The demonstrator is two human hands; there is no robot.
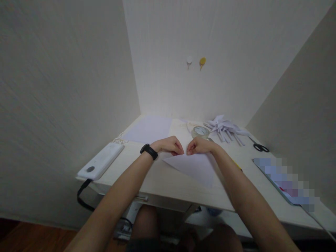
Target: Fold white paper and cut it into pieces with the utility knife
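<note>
A pale lavender sheet of paper (194,168), folded into a triangle, lies on the light wooden desk (168,185). My left hand (170,145) and my right hand (198,145) sit side by side at its far corner, fingertips pinching the paper's edge. A black band circles my left wrist. Both forearms reach forward over the desk's front edge.
A flat lavender sheet (148,128) lies at the back left. A white device (101,161) with a black cable sits on the left edge. A tape roll (200,132), a pile of folded paper pieces (224,127) and black scissors (259,146) lie behind the hands. Walls close in on three sides.
</note>
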